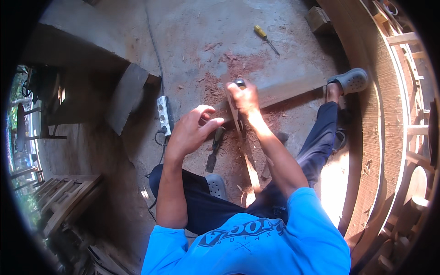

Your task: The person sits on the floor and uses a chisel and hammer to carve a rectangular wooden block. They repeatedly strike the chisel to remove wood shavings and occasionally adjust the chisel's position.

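Observation:
My right hand [244, 97] is wrapped around a dark-handled tool, probably a hand plane [239, 83], on a long narrow wooden strip [251, 172]. The strip crosses a pale board [293, 90] lying on the concrete floor. My left hand [193, 129], fingers curved and apart with nothing visible in them, hovers at or over the board's left part; whether it touches cannot be made out. Below it lies a dark-handled flat tool [212, 156]. Another tool [268, 169] is partly hidden beside my right forearm. Reddish shavings [236, 64] are scattered around the strip.
A power strip [163, 114] with a cable is at the left, near a grey slab [126, 96]. A yellow screwdriver [260, 32] and wood block [320, 19] lie ahead. Large planks [371, 151] line the right. Stacked wooden pieces [64, 197] are lower left. My sandaled foot [355, 80] rests at the board's right end.

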`<state>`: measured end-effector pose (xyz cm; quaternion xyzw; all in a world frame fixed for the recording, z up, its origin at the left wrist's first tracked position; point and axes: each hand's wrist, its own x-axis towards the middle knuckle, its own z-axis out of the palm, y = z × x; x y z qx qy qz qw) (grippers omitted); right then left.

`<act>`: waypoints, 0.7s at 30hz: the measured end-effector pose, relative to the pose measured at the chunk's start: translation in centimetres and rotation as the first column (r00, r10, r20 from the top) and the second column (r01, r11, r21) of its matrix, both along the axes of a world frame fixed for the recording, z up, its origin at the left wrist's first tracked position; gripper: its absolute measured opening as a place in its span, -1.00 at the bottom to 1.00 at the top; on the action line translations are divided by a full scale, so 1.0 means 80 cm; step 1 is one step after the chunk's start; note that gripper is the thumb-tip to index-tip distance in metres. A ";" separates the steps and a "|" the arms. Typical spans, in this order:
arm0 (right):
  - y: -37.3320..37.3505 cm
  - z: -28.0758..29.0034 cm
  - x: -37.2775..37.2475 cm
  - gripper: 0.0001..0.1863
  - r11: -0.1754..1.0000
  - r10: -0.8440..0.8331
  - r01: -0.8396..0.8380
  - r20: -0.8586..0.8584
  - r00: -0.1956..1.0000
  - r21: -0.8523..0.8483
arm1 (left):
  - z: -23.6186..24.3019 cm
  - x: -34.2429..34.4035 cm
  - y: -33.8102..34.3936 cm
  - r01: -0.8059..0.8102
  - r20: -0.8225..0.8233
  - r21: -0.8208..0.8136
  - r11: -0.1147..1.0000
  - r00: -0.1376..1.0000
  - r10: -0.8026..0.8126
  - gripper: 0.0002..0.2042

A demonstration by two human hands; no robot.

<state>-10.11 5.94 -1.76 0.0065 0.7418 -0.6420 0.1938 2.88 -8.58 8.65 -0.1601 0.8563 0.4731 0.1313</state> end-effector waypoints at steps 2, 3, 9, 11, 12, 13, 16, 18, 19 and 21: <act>0.013 0.015 -0.003 -0.73 0.999 -0.038 0.034 -0.079 0.996 -0.042 | -0.002 0.000 0.001 0.021 -0.005 -0.034 0.999 1.000 -0.021 -0.56; 0.022 0.022 -0.003 -0.74 0.997 -0.053 0.046 -0.109 0.993 -0.064 | -0.003 0.001 0.003 0.016 -0.036 -0.006 1.000 0.999 -0.016 -0.54; 0.013 0.034 0.006 -0.75 0.940 -0.026 -0.006 -0.091 0.996 -0.342 | -0.004 0.002 0.013 0.025 -0.042 -0.010 1.000 0.999 -0.025 -0.49; 0.000 0.028 0.004 -0.76 0.977 -0.022 0.016 -0.025 0.999 -0.213 | -0.002 0.001 0.013 0.016 -0.028 0.025 1.000 0.999 -0.015 -0.48; -0.004 0.025 0.003 -0.76 0.974 -0.044 0.021 -0.097 0.994 -0.226 | -0.001 0.002 0.013 0.007 -0.013 0.035 0.999 1.000 -0.007 -0.48; -0.007 0.022 -0.001 -0.75 0.980 -0.056 0.031 -0.124 0.991 -0.197 | 0.000 0.000 0.011 0.009 -0.016 0.021 1.000 1.000 -0.008 -0.48; -0.004 0.017 -0.010 -0.75 0.989 -0.114 0.084 -0.273 0.955 -0.120 | 0.001 -0.002 0.010 0.051 -0.029 -0.024 0.998 0.998 -0.051 -0.47; 0.004 0.016 -0.009 -0.76 0.967 -0.131 0.075 -0.224 0.966 -0.241 | 0.000 -0.001 0.010 0.032 -0.001 -0.063 0.997 0.999 -0.032 -0.48; 0.005 0.016 -0.008 -0.77 0.951 -0.118 0.065 -0.163 0.980 -0.301 | -0.001 0.000 0.010 0.018 0.011 -0.015 1.000 1.000 -0.017 -0.48; 0.005 0.017 -0.003 -0.77 0.942 -0.094 0.057 -0.097 0.991 -0.329 | -0.002 0.001 0.011 0.034 -0.010 -0.010 0.999 0.999 -0.034 -0.47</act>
